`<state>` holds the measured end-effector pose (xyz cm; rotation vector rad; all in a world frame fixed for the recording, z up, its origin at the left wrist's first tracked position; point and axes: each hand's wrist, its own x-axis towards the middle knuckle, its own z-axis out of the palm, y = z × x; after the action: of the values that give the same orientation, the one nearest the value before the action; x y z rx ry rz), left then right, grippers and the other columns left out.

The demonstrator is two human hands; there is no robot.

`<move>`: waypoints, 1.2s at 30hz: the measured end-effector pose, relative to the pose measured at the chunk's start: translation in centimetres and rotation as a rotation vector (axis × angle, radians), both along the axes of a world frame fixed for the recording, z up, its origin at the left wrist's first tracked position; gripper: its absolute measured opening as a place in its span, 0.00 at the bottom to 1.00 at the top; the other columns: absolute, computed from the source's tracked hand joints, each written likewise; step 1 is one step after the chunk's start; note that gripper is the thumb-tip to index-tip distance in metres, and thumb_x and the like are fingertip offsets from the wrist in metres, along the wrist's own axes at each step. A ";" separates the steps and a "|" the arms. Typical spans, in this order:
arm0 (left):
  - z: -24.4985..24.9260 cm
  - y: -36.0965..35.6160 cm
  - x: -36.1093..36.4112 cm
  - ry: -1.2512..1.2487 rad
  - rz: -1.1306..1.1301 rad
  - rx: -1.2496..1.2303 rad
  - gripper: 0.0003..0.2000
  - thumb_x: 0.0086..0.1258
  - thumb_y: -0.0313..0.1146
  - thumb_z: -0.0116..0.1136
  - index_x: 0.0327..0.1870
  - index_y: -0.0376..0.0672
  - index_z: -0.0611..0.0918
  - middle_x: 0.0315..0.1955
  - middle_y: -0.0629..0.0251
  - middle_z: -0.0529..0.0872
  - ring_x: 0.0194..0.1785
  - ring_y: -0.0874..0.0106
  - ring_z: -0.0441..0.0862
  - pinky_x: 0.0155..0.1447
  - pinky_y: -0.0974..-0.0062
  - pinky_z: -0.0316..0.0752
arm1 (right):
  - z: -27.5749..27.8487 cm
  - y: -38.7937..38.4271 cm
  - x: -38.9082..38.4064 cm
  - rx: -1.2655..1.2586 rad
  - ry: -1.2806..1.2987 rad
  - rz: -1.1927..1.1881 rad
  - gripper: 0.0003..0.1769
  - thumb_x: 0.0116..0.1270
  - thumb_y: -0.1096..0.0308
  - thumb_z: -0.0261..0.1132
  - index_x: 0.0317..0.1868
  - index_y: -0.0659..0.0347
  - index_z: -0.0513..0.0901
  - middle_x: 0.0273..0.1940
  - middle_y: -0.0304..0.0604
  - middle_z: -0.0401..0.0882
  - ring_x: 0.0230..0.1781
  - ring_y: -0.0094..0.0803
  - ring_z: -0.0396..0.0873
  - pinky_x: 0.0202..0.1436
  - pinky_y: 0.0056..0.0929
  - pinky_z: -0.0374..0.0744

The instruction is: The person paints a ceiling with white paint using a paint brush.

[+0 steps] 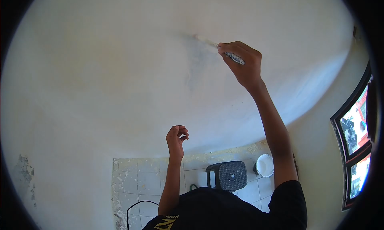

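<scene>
My right hand (245, 62) is raised at the upper middle, its fingers closed round the paint-flecked handle of a brush-like tool (236, 58). The tool's pale far end points up and left and lies at a greyish patch (198, 58) on the whitish wall (120, 70); whether it touches cannot be told. Lower down, my left hand (176, 137) is held up in front of the wall, fingers curled loosely inward with a gap to the thumb, and nothing shows in it.
A dark plastic stool (233, 175) and a white bucket (265, 165) stand on the tiled floor (148, 182), which has white flecks. A black cable (134, 204) curves at the lower left. Peeling wall (26, 170) shows at far left, a dark-framed window (354, 130) at right.
</scene>
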<state>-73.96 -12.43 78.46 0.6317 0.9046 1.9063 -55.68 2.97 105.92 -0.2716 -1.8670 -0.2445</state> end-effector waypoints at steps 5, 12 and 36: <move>0.0 -0.3 -0.3 0.000 0.024 -0.001 0.15 0.79 0.41 0.53 0.41 0.37 0.82 0.30 0.63 0.84 0.33 0.72 0.80 0.37 0.73 0.75 | 0.4 1.7 -0.3 0.111 0.082 -0.030 0.10 0.57 0.81 0.74 0.40 0.61 0.87 0.40 0.45 0.89 0.38 0.36 0.89 0.38 0.28 0.88; 0.3 -0.2 -1.1 -0.008 0.049 0.034 0.15 0.80 0.41 0.53 0.40 0.37 0.82 0.29 0.63 0.84 0.32 0.72 0.80 0.37 0.73 0.75 | 0.4 -2.0 -1.8 -0.125 -0.028 -0.003 0.09 0.58 0.83 0.73 0.39 0.64 0.88 0.42 0.46 0.90 0.41 0.35 0.90 0.43 0.28 0.89; -0.1 -0.3 -2.5 -0.052 0.109 0.013 0.14 0.79 0.41 0.53 0.39 0.39 0.81 0.28 0.64 0.83 0.31 0.73 0.80 0.37 0.73 0.74 | 1.9 -1.9 -2.0 -0.127 0.067 0.003 0.09 0.58 0.82 0.73 0.39 0.63 0.88 0.39 0.46 0.89 0.41 0.34 0.89 0.44 0.27 0.86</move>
<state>-76.50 -12.73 78.31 0.5475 0.9098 2.0177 -57.67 1.05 107.83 -0.3599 -1.8189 -0.1135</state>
